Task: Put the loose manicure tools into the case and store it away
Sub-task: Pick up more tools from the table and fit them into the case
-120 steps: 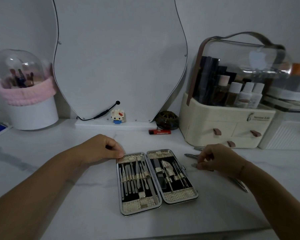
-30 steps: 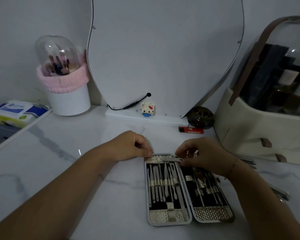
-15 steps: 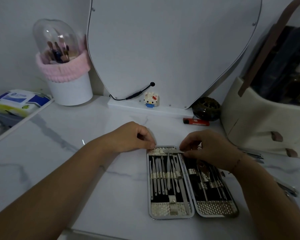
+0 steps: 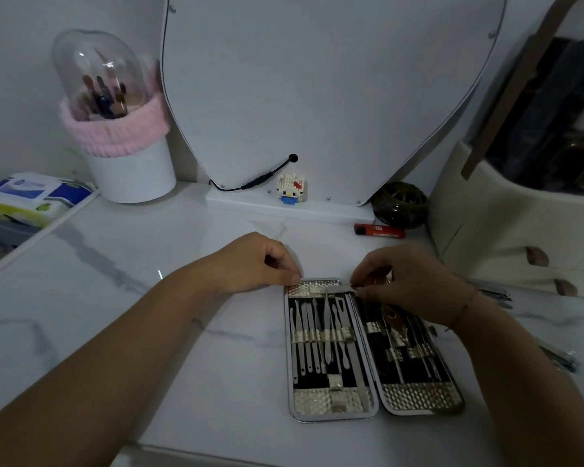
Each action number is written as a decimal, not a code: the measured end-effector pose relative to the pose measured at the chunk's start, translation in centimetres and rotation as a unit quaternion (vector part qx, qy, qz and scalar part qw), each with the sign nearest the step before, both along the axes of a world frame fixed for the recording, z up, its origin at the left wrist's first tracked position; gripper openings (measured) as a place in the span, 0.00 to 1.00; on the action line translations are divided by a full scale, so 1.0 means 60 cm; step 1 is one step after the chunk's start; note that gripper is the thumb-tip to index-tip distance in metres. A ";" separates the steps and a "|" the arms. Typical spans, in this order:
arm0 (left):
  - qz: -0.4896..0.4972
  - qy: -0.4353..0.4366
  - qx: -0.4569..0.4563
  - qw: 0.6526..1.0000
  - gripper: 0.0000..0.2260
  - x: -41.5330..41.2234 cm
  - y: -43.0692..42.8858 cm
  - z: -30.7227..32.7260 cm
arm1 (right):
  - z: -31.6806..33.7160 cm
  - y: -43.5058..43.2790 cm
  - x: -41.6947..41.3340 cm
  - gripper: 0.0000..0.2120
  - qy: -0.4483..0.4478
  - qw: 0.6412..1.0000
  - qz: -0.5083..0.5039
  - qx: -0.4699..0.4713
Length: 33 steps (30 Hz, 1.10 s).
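Case lies open before you, slots running near–far. Your right hand pinches a slim tool over the left half's far edge, long axis crosswise to the slots. Left hand pinches the far-left corner. Tool likely needs a quarter turn.

Head camera looks forward and down, near, over the marble tabletop.

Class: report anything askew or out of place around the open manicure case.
One metal tool lies crosswise atop the case, pinched by the right hand; loose tools lie on the counter beside it.
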<state>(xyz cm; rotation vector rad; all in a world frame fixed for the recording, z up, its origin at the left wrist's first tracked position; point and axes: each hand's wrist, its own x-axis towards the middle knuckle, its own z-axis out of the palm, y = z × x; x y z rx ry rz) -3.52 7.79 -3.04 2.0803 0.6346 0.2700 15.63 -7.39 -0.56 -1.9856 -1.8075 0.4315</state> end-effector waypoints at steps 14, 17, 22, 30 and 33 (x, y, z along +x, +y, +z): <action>-0.003 -0.003 -0.008 1.000 0.05 0.000 -0.002 0.002 | -0.001 0.005 -0.014 0.05 0.028 1.000 -0.003 -0.001; -0.004 -0.008 -0.008 1.000 0.05 0.000 -0.001 -0.001 | -0.006 0.009 -0.017 0.05 0.029 1.000 -0.006 0.010; -0.001 -0.006 -0.004 1.000 0.04 0.001 0.001 -0.003 | -0.010 0.012 -0.019 0.05 0.022 1.000 -0.006 0.017; -0.001 0.000 0.002 1.000 0.02 0.000 0.001 -0.004 | -0.014 0.019 -0.038 0.02 -0.026 0.999 -0.012 0.024; 0.001 -0.003 0.000 1.000 0.03 0.001 0.001 -0.005 | -0.014 0.024 -0.047 0.02 -0.046 0.999 -0.013 0.024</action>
